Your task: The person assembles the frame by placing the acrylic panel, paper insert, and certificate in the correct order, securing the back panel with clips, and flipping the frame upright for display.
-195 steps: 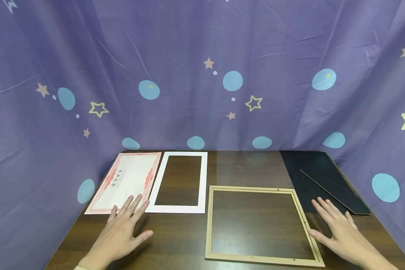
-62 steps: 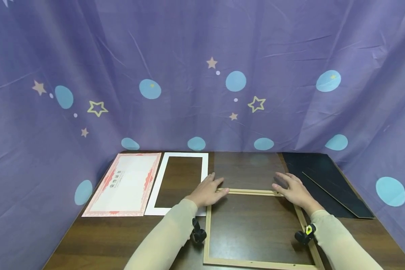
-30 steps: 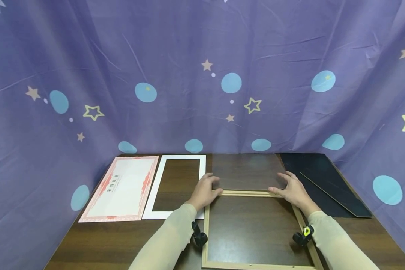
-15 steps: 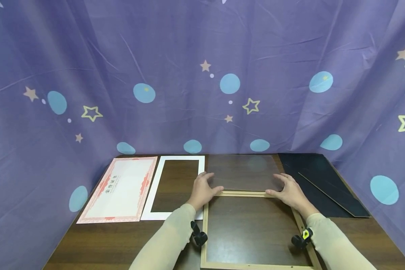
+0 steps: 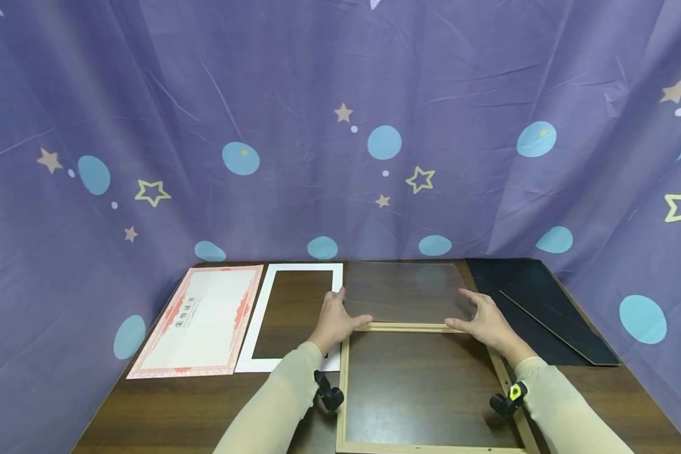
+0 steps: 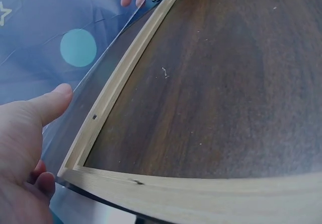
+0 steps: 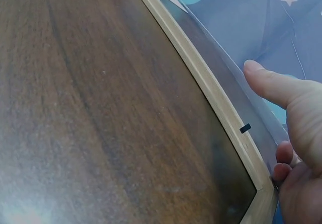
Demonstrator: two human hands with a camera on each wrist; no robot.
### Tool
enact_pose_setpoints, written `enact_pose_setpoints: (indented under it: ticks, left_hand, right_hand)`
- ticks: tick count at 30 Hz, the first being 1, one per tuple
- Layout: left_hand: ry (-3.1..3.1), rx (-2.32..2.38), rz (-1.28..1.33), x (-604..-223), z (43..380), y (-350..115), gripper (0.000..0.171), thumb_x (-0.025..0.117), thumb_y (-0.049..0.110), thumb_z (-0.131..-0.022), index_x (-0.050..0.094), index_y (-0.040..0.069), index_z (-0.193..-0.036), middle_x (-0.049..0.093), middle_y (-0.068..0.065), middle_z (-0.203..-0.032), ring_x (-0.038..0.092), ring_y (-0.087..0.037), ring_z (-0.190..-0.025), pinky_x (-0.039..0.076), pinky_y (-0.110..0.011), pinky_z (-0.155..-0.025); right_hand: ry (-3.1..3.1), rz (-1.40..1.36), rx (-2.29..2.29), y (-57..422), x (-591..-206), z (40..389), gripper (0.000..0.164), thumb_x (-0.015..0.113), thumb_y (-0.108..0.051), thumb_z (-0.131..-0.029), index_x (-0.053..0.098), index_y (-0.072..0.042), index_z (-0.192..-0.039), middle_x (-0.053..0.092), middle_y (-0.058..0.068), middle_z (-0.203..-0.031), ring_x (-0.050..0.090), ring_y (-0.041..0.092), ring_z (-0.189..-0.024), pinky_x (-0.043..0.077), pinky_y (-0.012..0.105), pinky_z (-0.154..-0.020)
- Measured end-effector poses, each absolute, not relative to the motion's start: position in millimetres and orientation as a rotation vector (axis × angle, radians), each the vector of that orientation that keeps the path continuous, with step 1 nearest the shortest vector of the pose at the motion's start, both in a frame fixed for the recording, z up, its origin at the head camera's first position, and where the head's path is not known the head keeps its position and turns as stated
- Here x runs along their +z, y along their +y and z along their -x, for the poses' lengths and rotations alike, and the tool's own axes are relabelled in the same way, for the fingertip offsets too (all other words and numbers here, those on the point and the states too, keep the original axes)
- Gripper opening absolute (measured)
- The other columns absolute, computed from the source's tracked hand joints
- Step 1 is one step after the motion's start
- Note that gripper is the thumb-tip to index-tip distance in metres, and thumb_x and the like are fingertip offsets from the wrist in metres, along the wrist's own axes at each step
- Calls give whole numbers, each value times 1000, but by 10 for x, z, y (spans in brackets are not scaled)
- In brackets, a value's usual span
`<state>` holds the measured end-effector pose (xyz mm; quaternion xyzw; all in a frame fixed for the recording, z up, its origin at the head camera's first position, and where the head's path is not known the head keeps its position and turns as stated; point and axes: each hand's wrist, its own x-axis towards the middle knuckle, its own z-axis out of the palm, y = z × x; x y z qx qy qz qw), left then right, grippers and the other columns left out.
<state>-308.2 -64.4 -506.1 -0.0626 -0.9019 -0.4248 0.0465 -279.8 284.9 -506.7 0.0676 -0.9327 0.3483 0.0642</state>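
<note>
I have the left forearm [image 5: 278, 397] angled toward one o'clock and the right forearm [image 5: 567, 400] toward half past ten; the left hand [image 5: 334, 321] grips with its thumb toward three, the right hand [image 5: 487, 323] with its thumb toward nine.

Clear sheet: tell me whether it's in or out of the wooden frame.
Out: the clear sheet shows beyond the far rail of the wooden frame, between the left hand and the right hand.
</note>
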Motion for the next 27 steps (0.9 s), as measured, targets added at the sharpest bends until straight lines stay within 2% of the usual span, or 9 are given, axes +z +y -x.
enact_pose_setpoints:
  ticks: [4, 9, 13, 16, 23, 25, 27]
  left_hand:
    - [-2725, -1349, 207, -5064, 3071, -675, 105, 89, 38, -66, 35, -8, -144, 52, -19, -118, 55, -28, -105, 46, -40, -95]
    - [-2648, -1492, 269, -5055, 3055, -732, 101, 90, 30, -65, 37, -6, -144, 53, -15, -108, 52, -22, -92, 49, -35, -80]
    - [-2588, -1617, 350, -5063, 3053, -777, 97, 90, 24, -67, 38, -5, -143, 54, -15, -105, 53, -19, -88, 49, -27, -74]
    - [-2561, -1720, 389, -5077, 3046, -801, 93, 89, 20, -68, 40, -5, -143, 55, -16, -106, 55, -19, -89, 49, -23, -73]
    - [-2523, -1936, 424, -5086, 3021, -848, 74, 83, 11, -75, 47, -4, -138, 60, -16, -116, 61, -17, -88, 52, -23, -73]
    - [-2513, -1978, 431, -5081, 3016, -865, 71, 81, 10, -77, 48, -4, -138, 61, -16, -119, 61, -16, -87, 52, -23, -72]
    - [-2498, -2010, 457, -5002, 2966, -880, 69, 79, 7, -78, 46, -6, -138, 59, -20, -121, 62, -20, -89, 52, -21, -73]
  right_hand:
    - [-2818, -198, 1096, 2841, -5067, 2783, 96, 80, -51, -72, 40, -2, -144, 37, 28, -134, 48, 30, -94, 44, 42, -78]
    - [-2791, -212, 1185, 2828, -5056, 2749, 95, 82, -48, -72, 39, -4, -145, 37, 25, -132, 46, 28, -93, 43, 35, -73]
    - [-2756, -229, 1230, 2836, -5051, 2727, 94, 83, -45, -71, 39, -7, -145, 37, 23, -131, 42, 26, -91, 41, 32, -70]
    - [-2742, -233, 1251, 2844, -5051, 2709, 93, 84, -42, -71, 39, -8, -146, 37, 21, -128, 41, 23, -87, 41, 29, -67]
    - [-2705, -222, 1395, 2835, -5030, 2668, 94, 86, -33, -71, 36, -7, -147, 34, 22, -125, 43, 20, -80, 42, 23, -57]
    - [-2690, -226, 1457, 2829, -5008, 2651, 94, 86, -31, -72, 36, -5, -147, 41, 20, -114, 43, 17, -74, 40, 23, -53]
    - [-2682, -222, 1533, 2827, -4981, 2628, 93, 85, -29, -73, 35, -4, -147, 46, 15, -97, 43, 14, -70, 39, 23, -52]
